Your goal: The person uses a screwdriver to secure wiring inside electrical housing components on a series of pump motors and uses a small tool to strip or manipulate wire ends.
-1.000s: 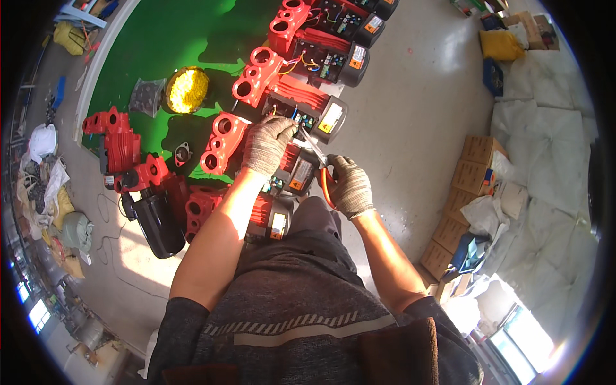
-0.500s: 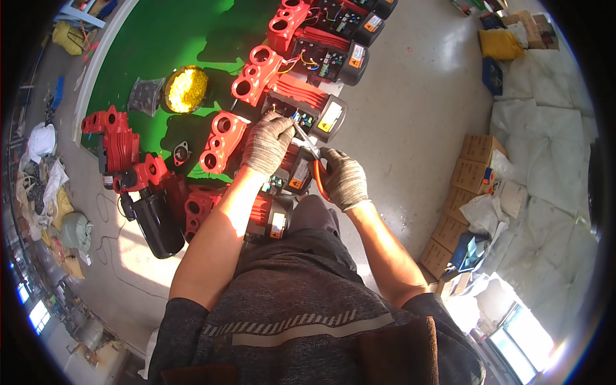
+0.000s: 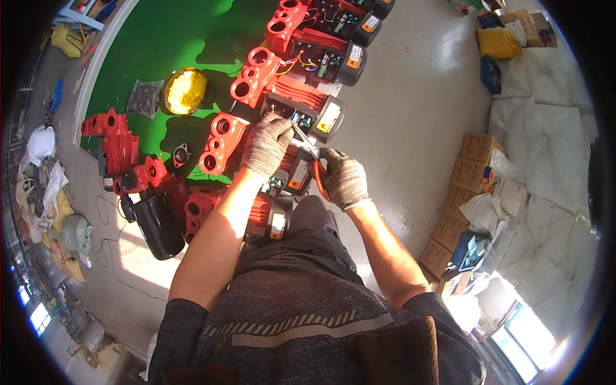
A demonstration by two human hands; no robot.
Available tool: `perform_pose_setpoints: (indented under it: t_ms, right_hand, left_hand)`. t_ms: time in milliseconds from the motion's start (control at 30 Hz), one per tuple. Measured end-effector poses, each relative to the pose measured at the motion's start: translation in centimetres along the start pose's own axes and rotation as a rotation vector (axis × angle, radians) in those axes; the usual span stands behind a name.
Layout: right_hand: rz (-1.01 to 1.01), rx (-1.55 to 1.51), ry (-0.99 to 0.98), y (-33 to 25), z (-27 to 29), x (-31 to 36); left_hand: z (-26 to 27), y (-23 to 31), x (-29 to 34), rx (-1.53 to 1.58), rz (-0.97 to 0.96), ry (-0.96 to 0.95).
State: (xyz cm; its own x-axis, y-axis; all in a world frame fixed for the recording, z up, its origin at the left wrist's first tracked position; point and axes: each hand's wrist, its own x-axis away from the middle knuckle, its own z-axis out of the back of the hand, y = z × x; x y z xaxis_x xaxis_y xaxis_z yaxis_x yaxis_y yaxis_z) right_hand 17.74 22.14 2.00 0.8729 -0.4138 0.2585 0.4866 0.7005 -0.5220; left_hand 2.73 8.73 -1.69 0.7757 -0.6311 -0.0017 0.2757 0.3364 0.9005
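Note:
My gloved right hand [image 3: 345, 179] is closed round the orange-red handles of long-nosed pliers [image 3: 307, 142]. Their metal jaws point up and left, to the fingertips of my gloved left hand [image 3: 266, 142]. Thumb and fingers of the left hand are pinched together at the open wiring box of a red pump [image 3: 300, 93]; whatever they hold is too small or hidden to make out. Circuit board parts [image 3: 301, 120] show just beyond the fingertips. Another red pump body [image 3: 223, 142] lies left of the left hand, partly covered by the hand and wrist.
More red pumps [image 3: 327, 40] with open wiring boxes stand in a row on the green table [image 3: 154, 32]. A bowl of yellow pieces [image 3: 186, 91] sits beside a clear bag [image 3: 145, 97]. A black cylinder [image 3: 158, 224] stands at the left. Cardboard boxes [image 3: 452, 205] line the right.
Both hands and the pliers hold nearly the same place. The view has shifted very slightly.

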Motion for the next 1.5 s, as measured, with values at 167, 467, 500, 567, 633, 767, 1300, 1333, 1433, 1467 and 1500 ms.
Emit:
perform_pose_setpoints:
  t_ms: [167,467,500,567,633,767,1300,1333,1433,1467,1500]
  right_hand:
    - [0.000,-0.083,0.047,0.9,-1.2,-0.2]
    - [0.006,-0.019,-0.008,0.5,-0.5,-1.0]
    - [0.007,-0.020,-0.008,0.5,-0.4,-1.0]
    - [0.030,-0.040,0.024,0.4,-0.2,-1.1]
    - [0.032,-0.019,0.030,0.3,-0.1,-1.2]
    - [0.075,0.013,0.072,0.3,-0.1,-1.3]
    - [-0.038,-0.490,-0.088,0.6,-1.1,-0.9]
    - [-0.061,-0.542,-0.098,0.3,-1.0,-0.7]
    - [-0.138,-0.657,-0.080,-0.7,-1.4,-0.2]
    - [-0.188,-0.722,-0.055,-1.5,-1.4,0.0]
    - [-0.186,-0.721,-0.059,-2.2,-1.1,0.2]
  left_hand:
    - [0.2,0.3,-0.3,0.080,-0.005,0.067]
    - [0.3,-0.6,-0.5,0.186,-0.006,0.064]
    - [0.3,-0.8,-0.5,0.191,-0.021,0.075]
    - [0.3,-0.8,-0.5,0.187,-0.018,0.074]
    - [0.3,-0.7,-0.6,0.184,-0.014,0.072]
    - [0.5,-0.9,-0.6,0.135,-0.007,0.046]
    - [1.1,-0.5,-0.7,0.223,0.168,-0.115]
    - [0.9,-0.8,-0.6,0.167,0.085,-0.066]
    - [0.6,-0.8,-0.8,0.146,0.018,-0.028]
    - [0.5,-1.0,-0.8,0.174,0.024,-0.017]
    - [0.5,-1.2,-0.8,0.203,0.030,-0.006]
